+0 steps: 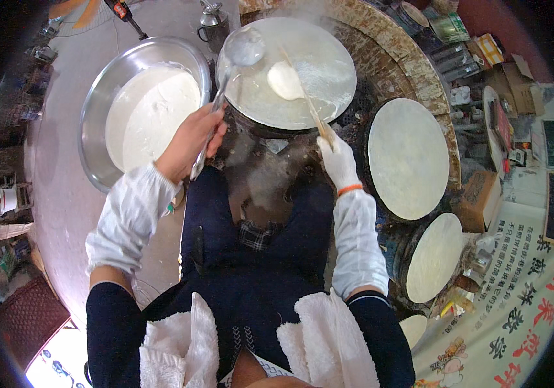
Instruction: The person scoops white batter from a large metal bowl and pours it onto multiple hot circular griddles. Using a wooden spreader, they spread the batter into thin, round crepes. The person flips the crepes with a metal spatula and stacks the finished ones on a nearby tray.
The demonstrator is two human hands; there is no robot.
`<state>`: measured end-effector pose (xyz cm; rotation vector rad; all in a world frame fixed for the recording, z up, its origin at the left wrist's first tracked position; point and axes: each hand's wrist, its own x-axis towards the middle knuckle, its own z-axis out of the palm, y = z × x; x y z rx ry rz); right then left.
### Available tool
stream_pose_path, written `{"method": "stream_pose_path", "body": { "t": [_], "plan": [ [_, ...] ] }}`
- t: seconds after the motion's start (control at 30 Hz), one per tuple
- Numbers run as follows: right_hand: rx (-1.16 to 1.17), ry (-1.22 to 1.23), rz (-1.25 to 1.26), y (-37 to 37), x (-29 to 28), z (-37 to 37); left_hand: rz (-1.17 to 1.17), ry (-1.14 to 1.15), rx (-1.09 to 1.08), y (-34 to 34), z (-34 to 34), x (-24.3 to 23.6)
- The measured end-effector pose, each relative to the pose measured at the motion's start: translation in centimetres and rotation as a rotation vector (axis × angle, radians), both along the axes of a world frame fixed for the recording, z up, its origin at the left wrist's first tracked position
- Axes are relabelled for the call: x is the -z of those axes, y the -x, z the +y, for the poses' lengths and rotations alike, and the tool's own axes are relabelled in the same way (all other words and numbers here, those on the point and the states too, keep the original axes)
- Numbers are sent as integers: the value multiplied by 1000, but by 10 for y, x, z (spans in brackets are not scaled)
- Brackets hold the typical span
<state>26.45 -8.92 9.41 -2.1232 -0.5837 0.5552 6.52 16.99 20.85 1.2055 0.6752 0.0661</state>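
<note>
Found left hand [194, 139] bare and closed around the handle of ladle [246, 48], head over the far-left edge of griddle [244, 100]. Found right hand [339, 161] gloved and closed around the lower end of stick [314, 114], angled in over the griddle's near edge. Located pale patch [282, 79] about mid-griddle, just left of stick and apparently against it. Noted basin [92, 129] of white mix [151, 113] close beside the griddle's left edge; pot [214, 29] near its far-left edge.

Risks, as judged:
- Tearing or uneven thickness in patch, from stick pressed too hard or held at a tilt.
- Patch pushed off-centre, from a sweep too fast on the wet-looking surface.
- Drips on or over the griddle's far-left edge, from any mix left in ladle.
- Knock between ladle and stick, from sharing one griddle.
- Burn to bare left hand, from dropping toward the griddle's left edge.

Limits of view:
- Cannot tell ladle contents, nor contact between ladle and griddle.
- Far edge of griddle softened by steam [312, 16].
- Unclear on second plate [408, 158] and third plate [434, 258]: bare top or thin sheet.
- Fourth plate [414, 328] only partly visible beside right sleeve [359, 242].
- Underside of griddle, with any heat source, out of sight.
</note>
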Motion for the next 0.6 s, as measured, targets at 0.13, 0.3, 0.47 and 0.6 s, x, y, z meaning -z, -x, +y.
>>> {"method": "stream_pose_path", "body": {
  "t": [0.13, 0.3, 0.47, 0.6],
  "plan": [
    [335, -208, -410, 14, 70, -52, 9, -29, 107, -46, 0, 28],
    [392, -286, 202, 73, 55, -11, 42, 84, 51, -49, -27, 60],
    [269, -267, 561, 92, 6, 60, 71, 346, -121, -34, -52, 46],
    [129, -347, 81, 62, -3, 42, -298, 1062, -38, -3, 6, 3]
  ]
}}
